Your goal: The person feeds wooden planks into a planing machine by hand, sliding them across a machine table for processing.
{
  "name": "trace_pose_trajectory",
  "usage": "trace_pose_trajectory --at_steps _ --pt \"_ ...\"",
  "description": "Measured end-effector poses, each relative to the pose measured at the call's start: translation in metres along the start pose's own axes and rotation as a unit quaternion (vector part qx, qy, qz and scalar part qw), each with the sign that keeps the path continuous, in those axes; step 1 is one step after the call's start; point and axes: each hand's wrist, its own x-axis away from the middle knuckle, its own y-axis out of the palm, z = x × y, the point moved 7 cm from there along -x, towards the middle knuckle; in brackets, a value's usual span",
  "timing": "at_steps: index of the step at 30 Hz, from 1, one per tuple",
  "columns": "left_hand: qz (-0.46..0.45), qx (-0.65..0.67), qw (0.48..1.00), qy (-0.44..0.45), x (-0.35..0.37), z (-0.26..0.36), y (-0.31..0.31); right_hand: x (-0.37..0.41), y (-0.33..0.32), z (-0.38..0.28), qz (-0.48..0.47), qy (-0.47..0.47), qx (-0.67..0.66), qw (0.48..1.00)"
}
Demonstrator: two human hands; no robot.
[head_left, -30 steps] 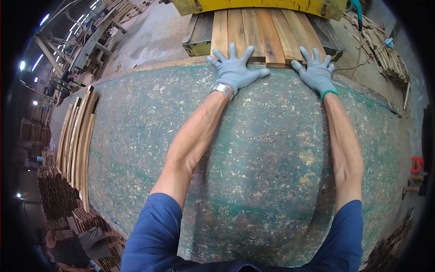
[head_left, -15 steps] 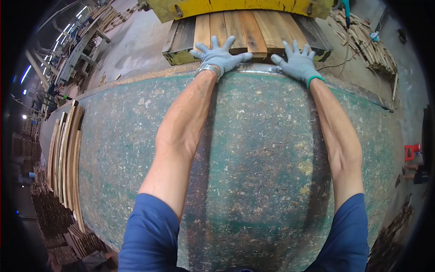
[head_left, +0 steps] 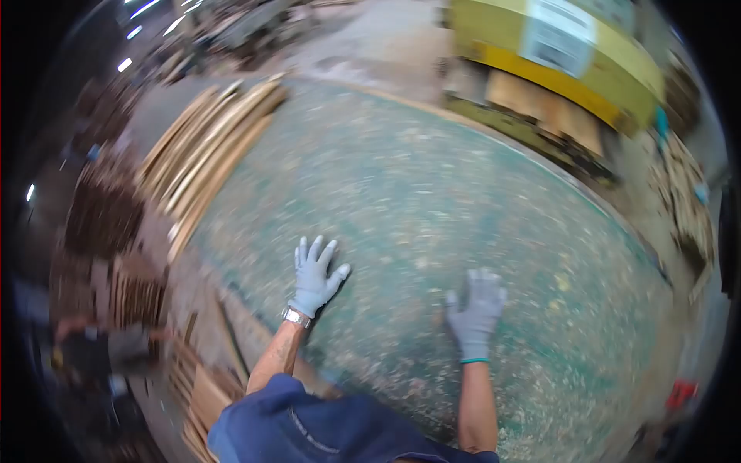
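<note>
My left hand [head_left: 315, 278], in a grey glove with a metal watch [head_left: 296, 316] at the wrist, is over the near left part of a worn green table [head_left: 370, 177]. Its fingers are spread and hold nothing. To its right, my right hand [head_left: 475, 312], gloved in grey with a green cuff, is likewise open and bare of any object. Slight motion blur softens it. Beyond both hands, at the table's left end, lies a row of long wood strips [head_left: 220, 147]. Several wood boards [head_left: 544, 108] stick out from under a yellow machine [head_left: 556, 54] past the far edge.
Stacked wood [head_left: 104, 220] stands on the floor at the left, and more boards [head_left: 202, 393] lie by the near left edge. Another person [head_left: 100, 347] is at the lower left. A loose wood pile [head_left: 683, 208] and a red object [head_left: 681, 393] are at the right.
Both hands have left the boards at the machine and come back toward my body over the table. My view has turned left, so the machine now appears at the upper right.
</note>
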Motion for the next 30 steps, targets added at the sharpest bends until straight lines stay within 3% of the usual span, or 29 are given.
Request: trace_pose_trajectory --at_steps 3,7,13,14,17,18,21,23,26,29,30 --pt "0.03 -0.03 0.994 -0.098 0.061 -0.087 -0.055 -0.003 0.008 0.012 0.023 0.012 0.023 0.999" --pt "0.126 -0.039 0.978 -0.162 0.072 -0.207 -0.117 -0.003 0.011 0.019 0.028 0.007 0.056 0.998" --pt "0.233 -0.073 0.965 -0.096 -0.018 -0.362 -0.239 -0.009 0.012 0.028 0.044 -0.009 0.094 0.995" --pt "0.211 -0.04 0.971 -0.102 -0.044 -0.391 -0.254 -0.004 0.015 0.025 0.042 -0.009 0.1 0.994" --pt "0.127 0.005 0.98 -0.156 -0.145 -0.486 -0.268 -0.006 0.014 0.014 -0.027 0.116 0.186 0.975" --pt "0.08 0.01 0.98 -0.184 -0.162 -0.514 -0.253 0.0 0.011 0.004 -0.039 0.126 0.136 0.982" --pt "-0.023 0.018 0.986 -0.167 -0.23 -0.557 -0.228 -0.016 0.018 -0.061 -0.045 0.17 -0.04 0.984" --pt "-0.092 0.056 0.973 -0.203 -0.252 -0.571 -0.204 -0.018 0.023 -0.141 0.06 0.128 -0.17 0.975" --pt "-0.147 0.031 0.968 -0.201 -0.263 -0.557 -0.191 -0.026 0.039 -0.25 0.018 0.085 -0.193 0.977" --pt "-0.137 0.064 0.977 -0.153 -0.24 -0.524 -0.199 -0.052 0.08 -0.335 -0.022 0.042 -0.215 0.976" --pt "-0.141 0.123 0.974 -0.126 -0.232 -0.515 -0.185 -0.067 0.095 -0.371 -0.03 0.019 -0.282 0.959"
